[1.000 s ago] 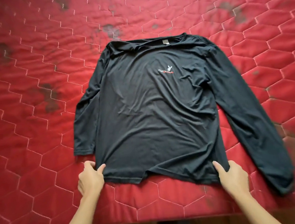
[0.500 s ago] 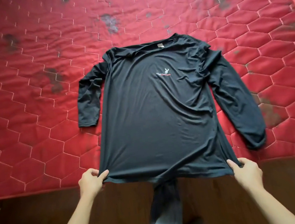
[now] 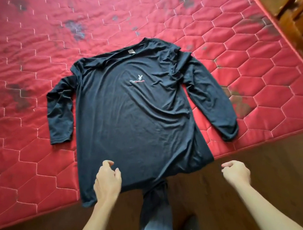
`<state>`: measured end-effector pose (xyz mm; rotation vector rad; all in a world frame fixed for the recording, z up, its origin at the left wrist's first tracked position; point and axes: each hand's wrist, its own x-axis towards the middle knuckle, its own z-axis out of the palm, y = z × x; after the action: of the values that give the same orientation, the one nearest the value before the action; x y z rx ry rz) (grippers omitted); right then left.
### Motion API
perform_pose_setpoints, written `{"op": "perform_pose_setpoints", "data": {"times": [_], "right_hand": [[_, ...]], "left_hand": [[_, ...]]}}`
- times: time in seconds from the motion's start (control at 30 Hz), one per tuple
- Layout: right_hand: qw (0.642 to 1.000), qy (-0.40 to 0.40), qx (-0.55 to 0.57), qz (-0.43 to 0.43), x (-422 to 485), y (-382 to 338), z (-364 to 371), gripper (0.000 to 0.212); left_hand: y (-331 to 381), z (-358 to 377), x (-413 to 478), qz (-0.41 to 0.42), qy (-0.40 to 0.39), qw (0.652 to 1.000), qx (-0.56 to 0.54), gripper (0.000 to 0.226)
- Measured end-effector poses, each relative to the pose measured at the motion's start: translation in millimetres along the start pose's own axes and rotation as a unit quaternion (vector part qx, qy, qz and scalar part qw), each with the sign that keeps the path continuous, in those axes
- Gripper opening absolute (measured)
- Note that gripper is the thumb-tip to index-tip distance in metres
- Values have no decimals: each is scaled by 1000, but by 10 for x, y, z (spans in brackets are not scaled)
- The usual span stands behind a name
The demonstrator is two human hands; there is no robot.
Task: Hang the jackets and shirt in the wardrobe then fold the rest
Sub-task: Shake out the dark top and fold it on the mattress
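Left forearm (image 3: 88,228) and right forearm (image 3: 261,204): bare. Trouser leg (image 3: 155,218): blue denim, dark above, paler below. Shoe (image 3: 188,228): dark, detail blurred.

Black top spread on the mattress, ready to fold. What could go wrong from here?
1. The black top has its hem hanging past the mattress edge, and neither the left hand nor the right hand grips it; it might slide floorward.
2. The sleeve on the right-hand side ends bunched, with creases at that shoulder; folding now may trap wrinkles.
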<state>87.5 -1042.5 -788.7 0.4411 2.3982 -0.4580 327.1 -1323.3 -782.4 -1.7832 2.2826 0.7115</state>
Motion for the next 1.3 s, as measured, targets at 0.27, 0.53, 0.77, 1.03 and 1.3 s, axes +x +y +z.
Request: {"op": "perform_pose_setpoints", "data": {"times": [0.27,0.53,0.77,1.03,1.3], "right_hand": [[977,134,60,-155,343,-302,-329,54],[992,37,63,-104,850,-728,-509,17],[878,123,461,-50,1315,-1566,-1481,15],[756,141,625,-132,1548,-1902,-2776,42],[801,55,549,-232,1815,-1803,-3711,56]], "left_hand": [[1234,397,-42,185,-131,971,-75,9],[2323,609,173,243,-273,923,-124,8],[3122,290,874,232,-285,917,-155,11],[4186,604,854,339,-270,893,-118,37],[5513,868,-262,430,-117,894,-37,75]]}}
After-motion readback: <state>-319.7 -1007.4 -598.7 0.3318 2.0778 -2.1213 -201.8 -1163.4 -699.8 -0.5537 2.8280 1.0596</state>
